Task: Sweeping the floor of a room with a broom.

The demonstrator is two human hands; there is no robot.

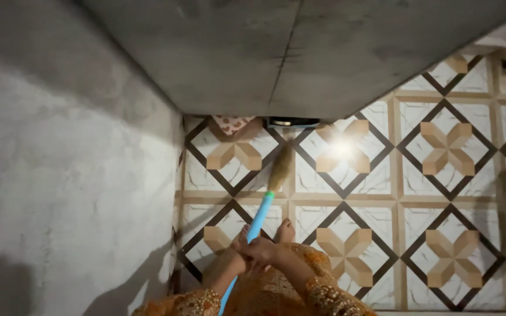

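I stand barefoot on a patterned tile floor [428, 193] and grip a broom [265, 202] with both hands, looking straight down from above. My right hand [263, 250] wraps the blue handle [257, 225] from the top, fingers curled around it, while my left hand [240, 253] closes on the same handle just beside it, so that the two together steady the long stick and let me steer it. I hold the handle at a slant, running from my waist forward and away from me, which puts the straw-coloured bristles [280, 167] down on the tiles ahead of my feet [284, 231], near the foot of the grey concrete slab [300, 52] that overhangs the floor. The bristle end points towards the shadowed gap under that slab, where a small dark object [293, 122] and a scrap of patterned cloth [232, 123] lie against the edge. A rough plastered wall [71, 175] closes in on my left, leaving only a narrow corner to work, hence the close, two-handed hold. My orange embroidered sleeves [323, 292] frame the bottom of the view; a bright patch of light [342, 149] glares off the tiles beside the bristles.
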